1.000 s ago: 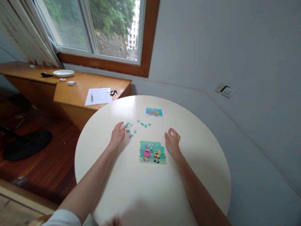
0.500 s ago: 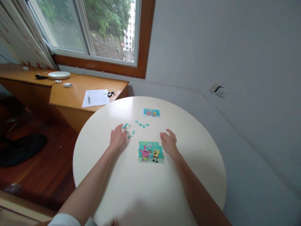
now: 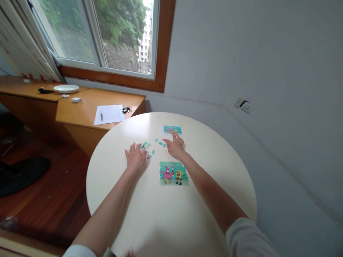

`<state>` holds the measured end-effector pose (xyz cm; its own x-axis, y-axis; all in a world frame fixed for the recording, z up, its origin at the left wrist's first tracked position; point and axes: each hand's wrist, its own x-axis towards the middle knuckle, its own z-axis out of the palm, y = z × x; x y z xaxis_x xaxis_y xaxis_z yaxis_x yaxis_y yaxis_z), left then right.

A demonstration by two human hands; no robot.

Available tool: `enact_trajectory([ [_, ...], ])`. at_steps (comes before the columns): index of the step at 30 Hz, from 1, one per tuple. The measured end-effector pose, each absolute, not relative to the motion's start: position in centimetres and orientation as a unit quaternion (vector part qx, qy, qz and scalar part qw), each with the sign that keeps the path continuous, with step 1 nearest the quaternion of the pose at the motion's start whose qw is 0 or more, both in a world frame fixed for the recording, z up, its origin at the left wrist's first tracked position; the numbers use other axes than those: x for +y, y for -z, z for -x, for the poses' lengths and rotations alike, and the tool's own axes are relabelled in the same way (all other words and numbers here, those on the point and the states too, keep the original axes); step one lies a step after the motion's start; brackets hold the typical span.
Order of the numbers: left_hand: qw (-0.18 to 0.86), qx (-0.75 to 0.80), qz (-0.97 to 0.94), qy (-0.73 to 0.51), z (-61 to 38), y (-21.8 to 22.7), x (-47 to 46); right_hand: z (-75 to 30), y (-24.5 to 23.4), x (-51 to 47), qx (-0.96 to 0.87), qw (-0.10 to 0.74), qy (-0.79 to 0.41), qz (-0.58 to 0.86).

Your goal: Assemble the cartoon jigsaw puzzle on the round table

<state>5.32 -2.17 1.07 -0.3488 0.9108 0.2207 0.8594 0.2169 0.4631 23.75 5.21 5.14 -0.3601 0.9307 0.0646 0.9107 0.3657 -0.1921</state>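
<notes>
A mostly assembled cartoon jigsaw puzzle lies in the middle of the round cream table. Several loose teal puzzle pieces are scattered behind it. My left hand rests flat on the table, fingers spread, its fingertips next to the loose pieces. My right hand reaches forward across the puzzle, fingers stretched out over the loose pieces near a small reference picture at the far side.
A wooden desk stands to the left with a sheet of paper, keys and a white plate. Behind is a window. A wall socket sits on the right wall. A black chair base is on the floor.
My right hand has moved from the puzzle's right edge forward and left to the loose pieces. My left hand has stayed near the pieces.
</notes>
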Motion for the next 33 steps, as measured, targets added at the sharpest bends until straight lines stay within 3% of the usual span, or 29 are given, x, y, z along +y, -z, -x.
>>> enact_trajectory([
  [12, 0.055, 0.786, -0.558, -0.26, -4.8, -0.4, -1.8, -19.8, -4.5, 9.4, -0.851, -0.031, -0.081, 0.518],
  [19, 0.049, 0.782, -0.559, -0.27, -4.9, -0.1, -1.7, -24.7, -5.3, 9.9, -0.839, 0.031, -0.046, 0.542],
  [26, 0.062, 0.782, -0.556, -0.276, -4.9, -0.3, -1.6, -27.5, -2.6, 7.4, -0.853, 0.121, -0.02, 0.507],
  [33, 0.078, 0.784, -0.542, -0.294, -4.7, -0.7, -1.7, -26.5, -2.0, 7.2, -0.854, 0.141, 0.004, 0.5],
])
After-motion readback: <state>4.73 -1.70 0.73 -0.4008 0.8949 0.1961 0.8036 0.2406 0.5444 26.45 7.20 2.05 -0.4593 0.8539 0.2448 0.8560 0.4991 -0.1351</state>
